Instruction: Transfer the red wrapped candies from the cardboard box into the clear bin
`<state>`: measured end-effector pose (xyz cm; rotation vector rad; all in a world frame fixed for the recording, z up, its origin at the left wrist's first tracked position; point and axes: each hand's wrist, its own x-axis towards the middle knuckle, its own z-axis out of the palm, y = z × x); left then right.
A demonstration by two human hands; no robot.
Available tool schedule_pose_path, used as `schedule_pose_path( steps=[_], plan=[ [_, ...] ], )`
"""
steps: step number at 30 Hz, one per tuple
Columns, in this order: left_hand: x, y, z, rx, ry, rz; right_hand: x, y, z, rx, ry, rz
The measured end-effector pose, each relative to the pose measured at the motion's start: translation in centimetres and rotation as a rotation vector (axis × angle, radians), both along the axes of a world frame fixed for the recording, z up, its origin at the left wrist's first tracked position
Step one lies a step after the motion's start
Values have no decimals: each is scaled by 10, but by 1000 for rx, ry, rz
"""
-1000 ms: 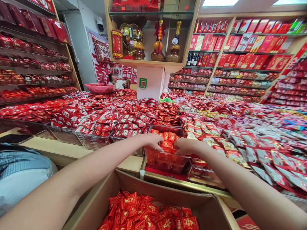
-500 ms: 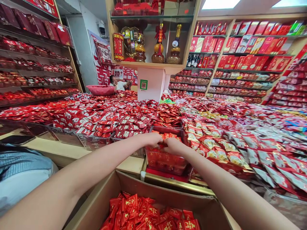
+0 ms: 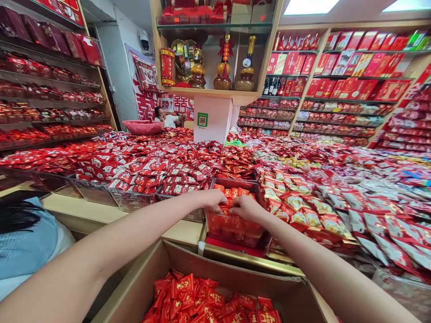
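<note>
My left hand [image 3: 215,200] and my right hand [image 3: 246,207] meet over a clear plastic bin [image 3: 232,233] on the counter. Inside it, small red wrapped candy packets [image 3: 232,193] with gold print stand in rows. Both hands have their fingers bent down and pinched at a red packet by the bin's near side, with a small gap between the hands. The fingertips are partly hidden among the packets. Below my arms, an open cardboard box [image 3: 269,279] holds a loose heap of similar red packets [image 3: 202,298].
Bins of maroon packets [image 3: 138,177] lie left of my hands, and red and white pouches [image 3: 303,206] lie right. A pillar [image 3: 213,119] carries a display cabinet [image 3: 208,92]. Another person [image 3: 30,242] is close at my left. A pink basket [image 3: 141,127] stands farther back.
My hands have drawn slightly apart over the bin, showing more red packets between them. The person at my left has shifted, and dark hair now shows at the left edge.
</note>
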<state>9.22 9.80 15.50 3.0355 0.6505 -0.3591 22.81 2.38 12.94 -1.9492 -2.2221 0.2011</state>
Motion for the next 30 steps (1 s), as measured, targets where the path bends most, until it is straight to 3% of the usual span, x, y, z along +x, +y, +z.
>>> schedule_pose_path(
  steps=[9, 15, 30],
  plan=[
    [6, -7, 12, 35, 5, 9, 10, -3, 18, -80, -146, 23],
    [7, -6, 14, 37, 33, 9, 11, -3, 30, -1, -153, 68],
    [10, -8, 6, 14, 114, -18, 2, -5, 13, 56, -289, -16]
  ],
)
